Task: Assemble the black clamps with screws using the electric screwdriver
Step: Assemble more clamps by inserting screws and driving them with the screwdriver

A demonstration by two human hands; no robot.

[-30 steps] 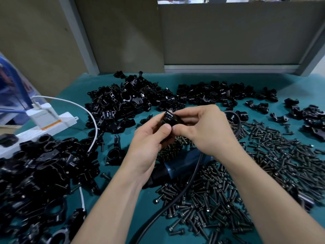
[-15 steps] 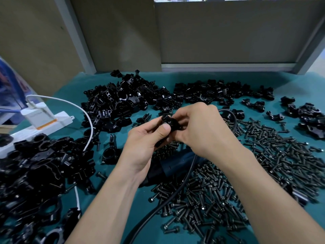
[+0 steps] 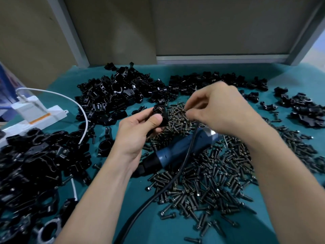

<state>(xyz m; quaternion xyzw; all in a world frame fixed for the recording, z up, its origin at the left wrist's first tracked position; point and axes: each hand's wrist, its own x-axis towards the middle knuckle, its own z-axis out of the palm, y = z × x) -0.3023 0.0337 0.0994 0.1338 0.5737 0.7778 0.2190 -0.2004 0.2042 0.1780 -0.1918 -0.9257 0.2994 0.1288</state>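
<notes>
Black clamp [image 3: 160, 115] is gripped by the left hand [image 3: 139, 131]; a blurred screw [image 3: 184, 110] is pinched by the right hand [image 3: 221, 110]; the screwdriver [image 3: 177, 152] is half hidden.

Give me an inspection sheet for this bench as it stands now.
Surface: teal mat, largely covered with parts.
Job's things: black clamp in hand; clamp piles at left and rear; screw pile at right; blue electric screwdriver lying on the screws.
Clutter: white power strip at left, with a charger plugged in.
Hands: left hand grips the black clamp; right hand pinches a screw over the pile.
Cables: black cable crosses the screws to the screwdriver; white cable runs from the charger in among the left clamps.
Surroundings: beige panels and grey frame posts behind.
</notes>
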